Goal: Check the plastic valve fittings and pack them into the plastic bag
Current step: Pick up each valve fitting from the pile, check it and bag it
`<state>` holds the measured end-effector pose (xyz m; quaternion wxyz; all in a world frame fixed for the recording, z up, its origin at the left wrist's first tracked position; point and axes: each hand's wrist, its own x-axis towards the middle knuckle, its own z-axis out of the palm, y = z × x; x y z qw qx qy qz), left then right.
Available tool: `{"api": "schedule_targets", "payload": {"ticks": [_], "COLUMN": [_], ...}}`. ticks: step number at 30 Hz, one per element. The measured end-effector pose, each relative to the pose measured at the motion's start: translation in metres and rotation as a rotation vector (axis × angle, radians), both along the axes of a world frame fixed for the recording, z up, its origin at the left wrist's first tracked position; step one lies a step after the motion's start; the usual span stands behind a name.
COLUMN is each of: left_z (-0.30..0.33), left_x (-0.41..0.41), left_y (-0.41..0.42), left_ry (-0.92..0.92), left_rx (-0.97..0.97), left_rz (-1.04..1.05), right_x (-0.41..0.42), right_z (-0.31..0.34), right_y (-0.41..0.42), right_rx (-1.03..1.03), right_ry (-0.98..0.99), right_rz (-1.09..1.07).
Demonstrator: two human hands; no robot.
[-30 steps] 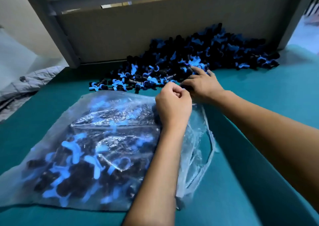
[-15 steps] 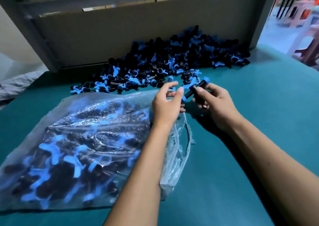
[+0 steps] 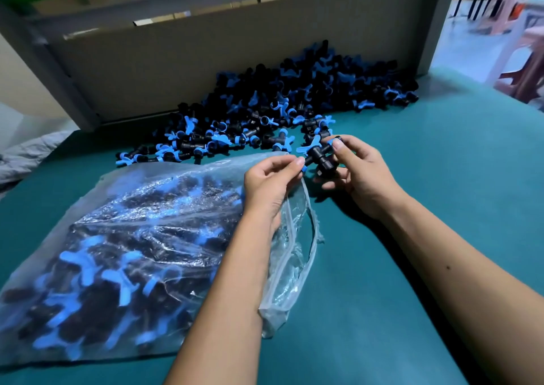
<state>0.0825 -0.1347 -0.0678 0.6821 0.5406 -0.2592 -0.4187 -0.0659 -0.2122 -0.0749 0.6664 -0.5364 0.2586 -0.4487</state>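
Black valve fitting point(image 3: 319, 156) between both hands, long axis up-right.

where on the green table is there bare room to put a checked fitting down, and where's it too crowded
Bare green table lies right of the right hand, out to the table's right edge, and near the viewer between plastic bag and right forearm. Crowded: the loose fitting pile along the cardboard wall, and the gap where both hands hold one fitting, left hand at the bag's mouth.
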Motion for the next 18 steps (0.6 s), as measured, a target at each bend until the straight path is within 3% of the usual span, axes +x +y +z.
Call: {"api": "schedule_targets", "payload": {"ticks": [8, 11, 15, 18], "left_z": [-0.007, -0.004, 0.001, -0.002], "left_x": [-0.003, -0.001, 0.011, 0.009], "left_y": [-0.003, -0.003, 0.0, -0.001], "left_ry": [-0.064, -0.029, 0.053, 0.011], "left_rx": [-0.046, -0.032, -0.063, -0.065], "left_rz": [-0.009, -0.023, 0.039, 0.037], "right_x": [0.0, 0.003, 0.002, 0.0], "right_z": [-0.004, -0.003, 0.0, -0.003], "right_y": [0.002, 0.004, -0.001, -0.003], "right_rx": [-0.146, -0.105, 0.102, 0.032], "right_ry": [0.071, 0.062, -0.077, -0.005], "right_rz": [0.02, -0.006, -0.168, -0.173]}}
